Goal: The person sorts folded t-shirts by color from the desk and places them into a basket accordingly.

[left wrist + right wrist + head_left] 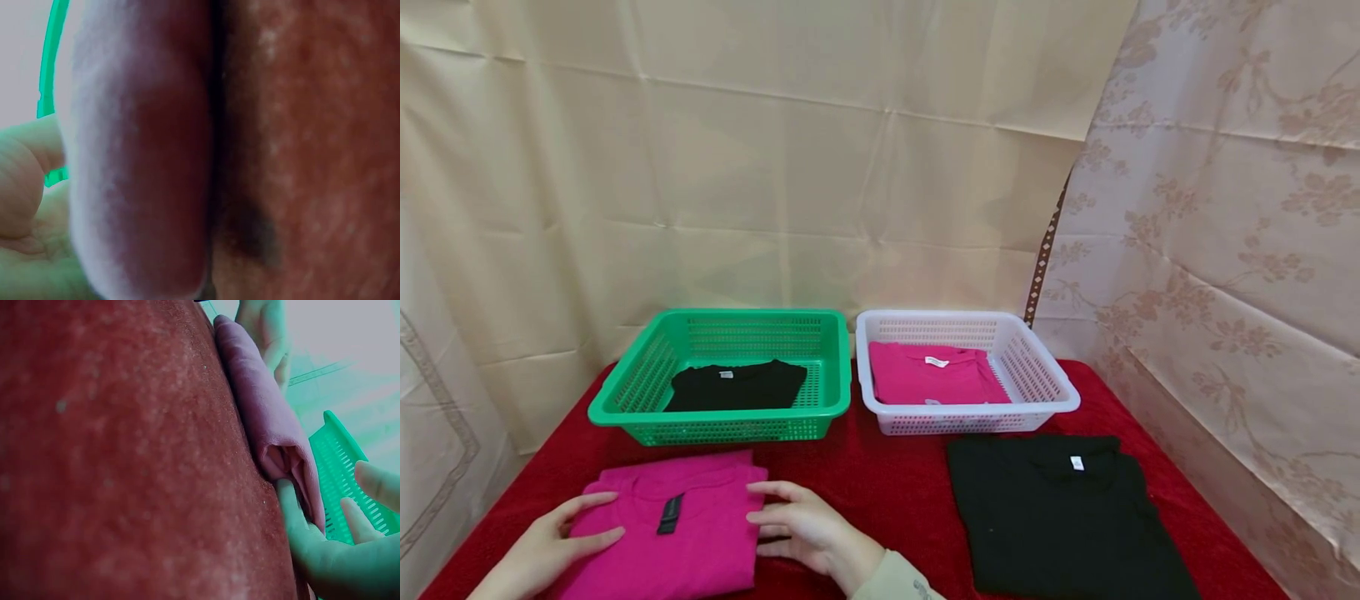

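Observation:
A folded magenta T-shirt [707,550] with a dark neck label lies at the front left of the table. My left hand [546,542] touches its left side, the fingers spread over the top. At the opposite edge is my right hand [812,529], fingers apart and lightly bent. In the right wrist view, one finger of that hand [337,562] reaches the lower edge of the thick shirt fold [262,394], while other fingers stand away from the cloth. The fold [137,156] fills the middle of the left wrist view and partly hides the left hand [28,187].
Behind the shirt stands a green basket [718,412] holding a folded black garment [741,387]. To its right, a white basket [973,410] holds a folded pink garment [932,379]. A folded black shirt [1060,517] lies front right on the red tablecloth [880,492]. Curtains hang behind.

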Motion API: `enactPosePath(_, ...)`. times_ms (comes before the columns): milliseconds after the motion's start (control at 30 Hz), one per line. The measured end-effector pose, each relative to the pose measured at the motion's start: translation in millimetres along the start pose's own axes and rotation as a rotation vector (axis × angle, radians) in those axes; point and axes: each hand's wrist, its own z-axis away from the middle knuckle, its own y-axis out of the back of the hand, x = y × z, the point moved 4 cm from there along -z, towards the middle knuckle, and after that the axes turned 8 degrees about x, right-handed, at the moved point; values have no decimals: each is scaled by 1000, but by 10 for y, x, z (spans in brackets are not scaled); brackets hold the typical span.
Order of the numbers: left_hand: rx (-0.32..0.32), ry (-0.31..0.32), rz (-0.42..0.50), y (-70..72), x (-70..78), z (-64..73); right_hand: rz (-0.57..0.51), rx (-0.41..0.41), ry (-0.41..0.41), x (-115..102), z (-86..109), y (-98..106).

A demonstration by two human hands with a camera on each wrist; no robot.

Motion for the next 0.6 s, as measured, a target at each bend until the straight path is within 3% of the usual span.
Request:
enactPosePath(167, 0, -30, -21, -12, 41, 14, 5, -9, 19, -9, -18, -61)
enactPosePath(333, 0, -10, -13, -29, 52, 32, -36, -13, 49, 19, -55, -123)
enactPosePath(600, -3, 12, -13, -56, 53, 40, -86, -9, -1, 106, -83, -120)
